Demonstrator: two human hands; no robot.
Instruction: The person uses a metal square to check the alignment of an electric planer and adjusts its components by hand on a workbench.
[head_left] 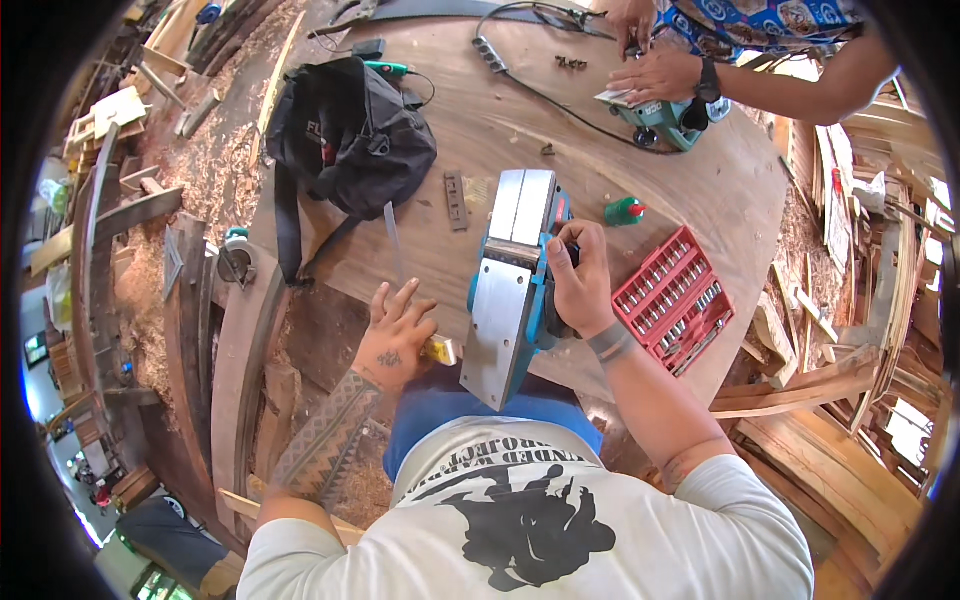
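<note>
Far left, a black bag (350, 135) lies on the wooden counter (700, 190), its strap trailing over the near-left edge. Sawdust covers the floor (200, 170) beyond that edge.

Left hand (393, 335): fingers spread wide and flat at the near edge of the counter. A small yellow object (440, 350) sits just beside or under its palm; whether the hand grips it cannot be told from this view.

A thin metal strip (392, 240) lies on the counter just beyond the left fingertips, and a dark rectangular bar (456, 199) lies farther off, beside the front of the planer.

Electric planer (515, 285): centre of the scene, turned sole up, its near end overhanging the counter edge toward the person's lap. The body is teal-blue; the sole is two flat, bare grey metal plates with a gap across between them. The far plate is brighter than the near one.

Right hand (580, 280): closed around the planer's right side, at the handle, fingers curled over the teal housing. A grey band circles the wrist.

Right of the planer, a small green bottle with a red cap (625, 211) lies on its side, and an open red bit case (675, 298) sits near the right edge, rows of metal bits showing.

Far right, another person's hands (655, 72) rest on a second teal power tool (665, 120), whose dark cord runs left across the counter.
</note>
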